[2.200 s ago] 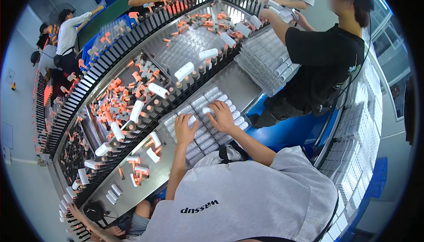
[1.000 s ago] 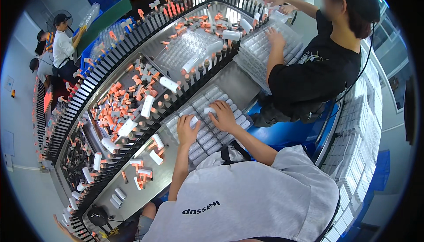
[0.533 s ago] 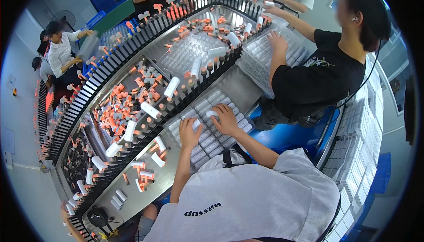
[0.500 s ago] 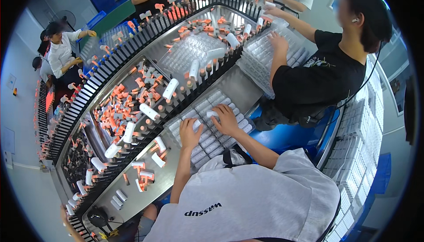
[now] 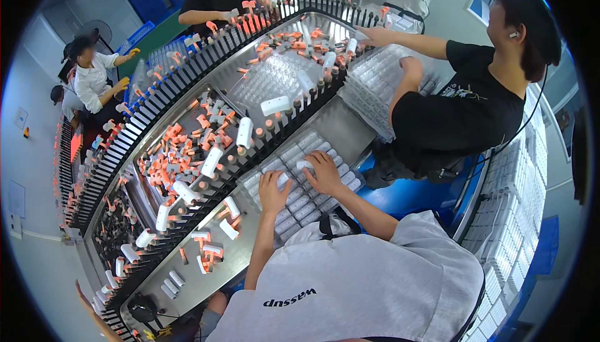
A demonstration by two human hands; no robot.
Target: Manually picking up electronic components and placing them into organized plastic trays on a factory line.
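In front of me lies a clear plastic tray (image 5: 251, 183) filled with rows of white rounded plastic shells (image 5: 301, 206). My left hand (image 5: 272, 193) rests over its left part, fingers curled and thumb against a white shell (image 5: 282, 179). Farther right on the same tray, my right hand (image 5: 324, 173) has thumb and fingers closed about another white shell (image 5: 304, 164). The undersides of both hands' fingers are hidden.
Beyond the tray runs a conveyor of black pegs (image 5: 206, 187) carrying white shells and orange pieces. Inside its loop sit metal trays of orange and grey parts (image 5: 181, 154). At right, a co-worker (image 5: 459, 101) reaches over stacked clear trays (image 5: 369, 95). Loose shells (image 5: 173, 283) lie on the metal table.
My hands stay at nearly the same spots on the tray. Shells on the conveyor have shifted along it. The co-worker at right has drawn one hand back from the stacked trays.
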